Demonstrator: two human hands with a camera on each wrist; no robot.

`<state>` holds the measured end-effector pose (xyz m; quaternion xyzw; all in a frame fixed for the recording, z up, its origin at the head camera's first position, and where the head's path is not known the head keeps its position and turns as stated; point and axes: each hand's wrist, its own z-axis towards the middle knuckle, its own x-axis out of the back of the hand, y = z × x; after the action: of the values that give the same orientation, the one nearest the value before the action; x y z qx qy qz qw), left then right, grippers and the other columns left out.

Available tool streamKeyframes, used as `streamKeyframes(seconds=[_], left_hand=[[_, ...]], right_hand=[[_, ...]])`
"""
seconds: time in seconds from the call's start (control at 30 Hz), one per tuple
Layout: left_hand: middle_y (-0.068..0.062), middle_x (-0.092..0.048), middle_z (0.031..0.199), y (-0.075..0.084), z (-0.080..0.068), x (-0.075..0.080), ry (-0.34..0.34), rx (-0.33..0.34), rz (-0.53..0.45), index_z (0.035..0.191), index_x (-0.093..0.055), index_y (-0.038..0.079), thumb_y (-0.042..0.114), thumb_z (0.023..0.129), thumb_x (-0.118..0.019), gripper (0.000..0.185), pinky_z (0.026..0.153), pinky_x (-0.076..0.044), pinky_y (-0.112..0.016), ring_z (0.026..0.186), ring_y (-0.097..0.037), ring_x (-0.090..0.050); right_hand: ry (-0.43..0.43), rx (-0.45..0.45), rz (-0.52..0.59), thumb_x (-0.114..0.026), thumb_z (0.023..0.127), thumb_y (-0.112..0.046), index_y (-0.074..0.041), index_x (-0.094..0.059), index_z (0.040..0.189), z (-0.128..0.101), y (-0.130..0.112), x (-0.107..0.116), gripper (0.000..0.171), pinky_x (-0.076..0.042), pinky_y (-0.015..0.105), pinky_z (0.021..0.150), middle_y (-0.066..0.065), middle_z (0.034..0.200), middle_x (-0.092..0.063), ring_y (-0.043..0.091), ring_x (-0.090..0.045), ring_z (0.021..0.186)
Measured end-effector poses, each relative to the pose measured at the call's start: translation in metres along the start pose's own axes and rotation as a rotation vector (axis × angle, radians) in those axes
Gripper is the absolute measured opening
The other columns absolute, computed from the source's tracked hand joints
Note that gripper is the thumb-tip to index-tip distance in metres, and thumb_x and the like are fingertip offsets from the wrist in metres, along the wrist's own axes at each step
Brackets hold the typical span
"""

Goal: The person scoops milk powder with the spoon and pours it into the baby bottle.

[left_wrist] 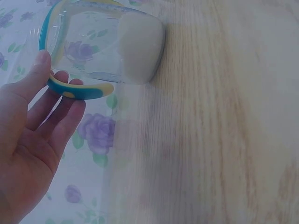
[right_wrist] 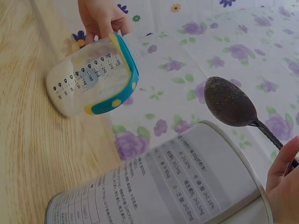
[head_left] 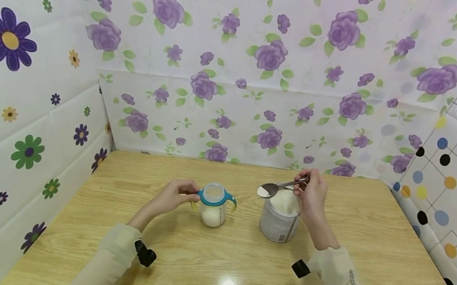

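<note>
A clear baby bottle (head_left: pixel 218 214) with a blue and yellow handled collar stands upright on the table, white powder in its lower part and its top uncapped. My left hand (head_left: pixel 172 197) grips the bottle's left handle (left_wrist: pixel 77 90) between thumb and fingers. To the right is a grey tin (head_left: pixel 277 226) of white powder, heaped high inside. Over the tin's rim, my right hand (head_left: pixel 314 198) holds a dark metal spoon (head_left: pixel 277 188) by its handle, the bowl pointing left and carrying white powder. From below, the right wrist view shows the spoon's underside (right_wrist: pixel 229 101) above the printed tin.
Bottle and tin stand on a light wooden table (head_left: pixel 208 269), with a gap between them. A cloth with purple roses (head_left: pixel 202 83) hangs behind, a daisy-patterned one (head_left: pixel 29 151) at left and a dotted one (head_left: pixel 442 206) at right.
</note>
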<state>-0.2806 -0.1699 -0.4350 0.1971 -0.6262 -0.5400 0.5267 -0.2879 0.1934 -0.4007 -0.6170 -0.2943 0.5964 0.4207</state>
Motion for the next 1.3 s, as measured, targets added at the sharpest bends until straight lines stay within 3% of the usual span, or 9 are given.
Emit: streamKeyframes(seconds=[0.17,0.53,0.87,1.07,1.3], left_hand=[[-0.02,-0.068,0.098,-0.001,0.0,0.0,0.005,-0.011,0.007,0.1,-0.068,0.002,0.006,0.092,-0.065,0.01,0.072,-0.054,-0.025,0.093,-0.045,-0.064],[-0.024,-0.067,0.101,-0.001,-0.001,0.0,-0.01,0.004,-0.003,0.101,-0.067,0.002,0.007,0.093,-0.064,0.011,0.073,-0.053,-0.024,0.097,-0.048,-0.063],[-0.024,-0.067,0.102,0.0,-0.001,0.0,-0.013,0.006,-0.007,0.102,-0.066,0.0,0.007,0.093,-0.063,0.012,0.073,-0.053,-0.024,0.098,-0.047,-0.063],[-0.024,-0.067,0.102,-0.002,-0.001,0.0,-0.018,0.003,-0.016,0.102,-0.066,0.002,0.007,0.093,-0.063,0.01,0.073,-0.054,-0.026,0.098,-0.051,-0.061],[-0.022,-0.068,0.102,0.001,-0.001,0.001,-0.017,0.006,-0.004,0.102,-0.066,0.001,0.007,0.093,-0.064,0.011,0.073,-0.054,-0.026,0.097,-0.045,-0.064]], right_hand=[[-0.026,0.011,-0.005,-0.029,0.108,-0.028,-0.006,-0.048,0.089,0.0,0.003,-0.003,0.035,-0.041,0.013,0.042,-0.002,0.072,-0.056,0.005,-0.049,0.05],[-0.024,0.003,-0.048,-0.027,0.107,-0.023,-0.006,-0.051,0.087,-0.003,0.01,-0.013,0.035,-0.042,0.013,0.043,-0.001,0.072,-0.057,0.005,-0.05,0.05],[-0.107,0.011,-0.083,-0.032,0.105,-0.038,-0.005,-0.051,0.092,-0.006,0.015,-0.019,0.04,-0.045,0.013,0.048,-0.001,0.077,-0.059,0.005,-0.052,0.055],[-0.17,0.017,-0.087,-0.033,0.104,-0.041,-0.001,-0.049,0.097,-0.007,0.02,-0.019,0.043,-0.045,0.012,0.049,-0.001,0.079,-0.059,0.006,-0.052,0.057],[-0.192,0.021,-0.096,-0.033,0.104,-0.042,0.0,-0.051,0.098,-0.008,0.022,-0.022,0.045,-0.046,0.013,0.051,-0.001,0.081,-0.059,0.006,-0.053,0.059]])
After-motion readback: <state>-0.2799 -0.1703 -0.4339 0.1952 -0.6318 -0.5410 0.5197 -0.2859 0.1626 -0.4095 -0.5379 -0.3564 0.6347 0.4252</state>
